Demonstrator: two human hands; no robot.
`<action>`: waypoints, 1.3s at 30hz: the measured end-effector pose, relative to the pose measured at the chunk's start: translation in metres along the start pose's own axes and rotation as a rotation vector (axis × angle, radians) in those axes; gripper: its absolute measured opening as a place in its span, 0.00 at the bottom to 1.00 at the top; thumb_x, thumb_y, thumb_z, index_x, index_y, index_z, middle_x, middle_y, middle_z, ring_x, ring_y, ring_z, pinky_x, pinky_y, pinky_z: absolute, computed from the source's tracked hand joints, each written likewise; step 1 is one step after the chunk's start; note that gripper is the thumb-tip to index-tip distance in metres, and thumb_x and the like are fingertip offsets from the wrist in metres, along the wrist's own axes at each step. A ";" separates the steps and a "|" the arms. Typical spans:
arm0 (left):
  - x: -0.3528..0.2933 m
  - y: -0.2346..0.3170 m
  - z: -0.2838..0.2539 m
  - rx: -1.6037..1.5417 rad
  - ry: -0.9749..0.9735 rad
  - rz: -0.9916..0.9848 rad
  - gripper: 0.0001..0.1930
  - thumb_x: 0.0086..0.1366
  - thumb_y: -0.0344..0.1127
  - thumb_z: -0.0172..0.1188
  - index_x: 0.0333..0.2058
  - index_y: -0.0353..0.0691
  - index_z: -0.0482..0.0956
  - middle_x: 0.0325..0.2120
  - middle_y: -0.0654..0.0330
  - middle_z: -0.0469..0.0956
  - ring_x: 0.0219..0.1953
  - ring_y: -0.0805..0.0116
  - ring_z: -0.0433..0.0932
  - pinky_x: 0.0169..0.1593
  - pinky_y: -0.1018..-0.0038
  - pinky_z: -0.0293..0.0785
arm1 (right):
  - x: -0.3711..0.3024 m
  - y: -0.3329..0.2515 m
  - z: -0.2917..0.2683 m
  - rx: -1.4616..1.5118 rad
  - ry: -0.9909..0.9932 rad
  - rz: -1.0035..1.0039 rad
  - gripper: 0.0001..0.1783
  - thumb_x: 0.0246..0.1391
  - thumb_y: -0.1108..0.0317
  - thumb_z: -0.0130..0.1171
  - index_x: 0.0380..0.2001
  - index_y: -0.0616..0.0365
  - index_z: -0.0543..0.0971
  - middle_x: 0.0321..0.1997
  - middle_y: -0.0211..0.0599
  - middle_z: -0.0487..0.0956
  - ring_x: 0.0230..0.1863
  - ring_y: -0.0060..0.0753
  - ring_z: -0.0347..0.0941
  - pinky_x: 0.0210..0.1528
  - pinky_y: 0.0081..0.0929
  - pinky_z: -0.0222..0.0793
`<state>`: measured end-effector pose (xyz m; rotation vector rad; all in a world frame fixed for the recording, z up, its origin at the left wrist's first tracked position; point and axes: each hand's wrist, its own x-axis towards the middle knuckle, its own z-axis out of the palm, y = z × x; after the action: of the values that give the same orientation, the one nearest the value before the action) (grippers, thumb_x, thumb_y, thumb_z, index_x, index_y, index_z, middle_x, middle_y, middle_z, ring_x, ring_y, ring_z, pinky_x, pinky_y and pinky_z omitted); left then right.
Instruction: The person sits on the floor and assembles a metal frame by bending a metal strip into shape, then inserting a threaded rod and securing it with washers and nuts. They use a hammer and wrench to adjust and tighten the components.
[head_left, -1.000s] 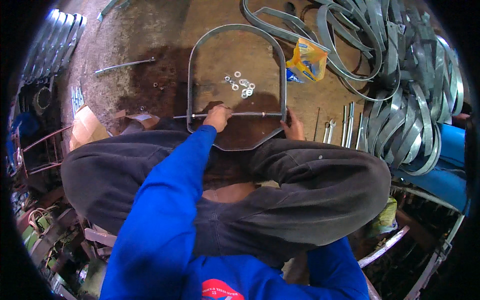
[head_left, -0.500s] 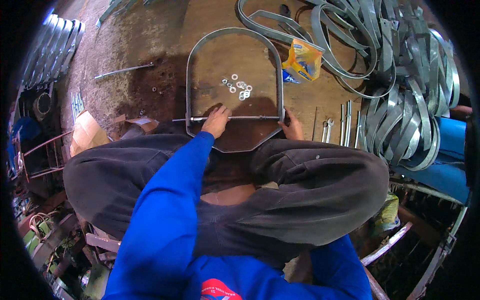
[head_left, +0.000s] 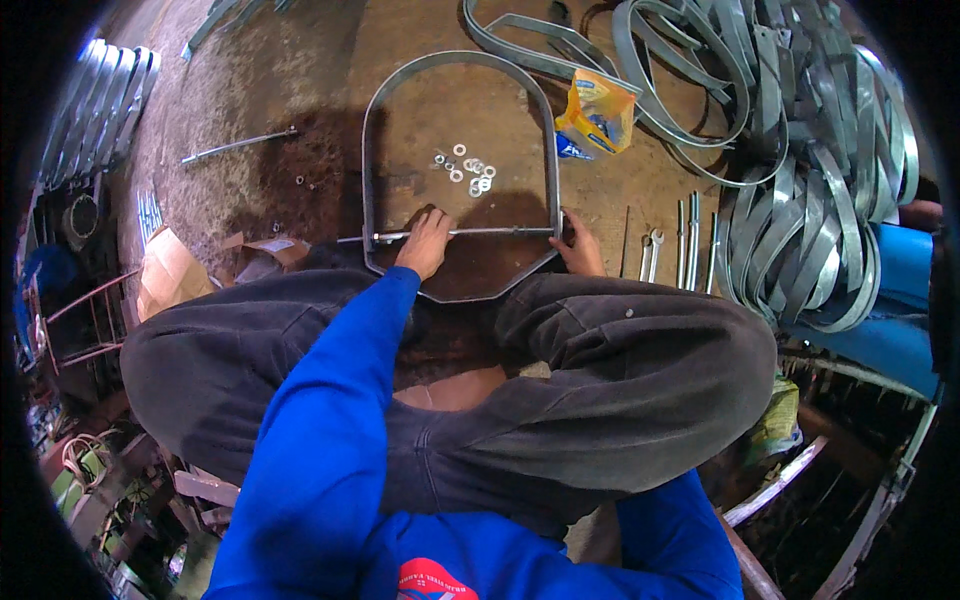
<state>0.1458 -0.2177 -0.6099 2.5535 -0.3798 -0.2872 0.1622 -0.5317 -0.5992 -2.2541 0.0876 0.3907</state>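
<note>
A grey metal band frame (head_left: 367, 160), arched at its far end, lies between my knees and the board. A thin metal rod (head_left: 490, 232) runs across it, its left end sticking out past the band. My left hand (head_left: 428, 246) is closed round the rod, left of its middle. At the band's right side, my right hand (head_left: 582, 248) has its thumb and finger bent close together by the rod's right end; whatever is between them is too small to make out. Several washers and nuts (head_left: 475, 168) lie loose inside the frame.
Right of the frame lie a spanner (head_left: 654, 255), several rods (head_left: 692, 245) and a yellow-orange packet (head_left: 598, 110). Bent metal bands (head_left: 800, 220) are heaped at the far right. Another rod (head_left: 240, 146) and brown cardboard (head_left: 172, 272) lie to the left.
The view has shifted slightly, so everything sits a little further left. My right thumb has moved in against the band at the rod's end. My left hand keeps its hold on the rod.
</note>
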 end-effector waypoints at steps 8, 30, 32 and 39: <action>-0.001 0.003 0.001 -0.013 0.000 -0.033 0.11 0.60 0.26 0.52 0.43 0.36 0.72 0.41 0.50 0.66 0.48 0.47 0.66 0.53 0.58 0.63 | 0.002 0.002 0.002 0.111 0.011 -0.041 0.37 0.44 0.73 0.66 0.59 0.48 0.65 0.41 0.51 0.79 0.41 0.48 0.77 0.43 0.37 0.71; 0.007 0.021 -0.010 0.034 0.089 0.073 0.11 0.56 0.31 0.57 0.38 0.40 0.80 0.35 0.54 0.78 0.40 0.51 0.72 0.48 0.63 0.67 | 0.008 0.012 -0.008 -0.087 -0.009 -0.208 0.35 0.45 0.67 0.66 0.57 0.58 0.64 0.53 0.57 0.71 0.51 0.58 0.70 0.51 0.43 0.67; 0.002 0.014 -0.008 0.024 0.133 0.083 0.12 0.55 0.31 0.57 0.39 0.40 0.80 0.34 0.54 0.78 0.41 0.52 0.72 0.47 0.63 0.67 | 0.008 0.011 -0.002 -0.105 0.009 -0.247 0.33 0.45 0.66 0.65 0.55 0.62 0.65 0.54 0.56 0.70 0.53 0.58 0.68 0.54 0.44 0.65; 0.004 0.002 -0.003 0.057 0.083 0.092 0.16 0.52 0.26 0.52 0.39 0.42 0.80 0.36 0.54 0.78 0.42 0.50 0.72 0.48 0.64 0.68 | 0.003 0.003 -0.002 -0.047 0.057 -0.252 0.31 0.46 0.68 0.63 0.55 0.61 0.66 0.50 0.57 0.73 0.51 0.59 0.69 0.51 0.44 0.67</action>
<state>0.1496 -0.2192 -0.6062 2.5848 -0.4781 -0.1375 0.1650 -0.5346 -0.6013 -2.2875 -0.1760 0.1958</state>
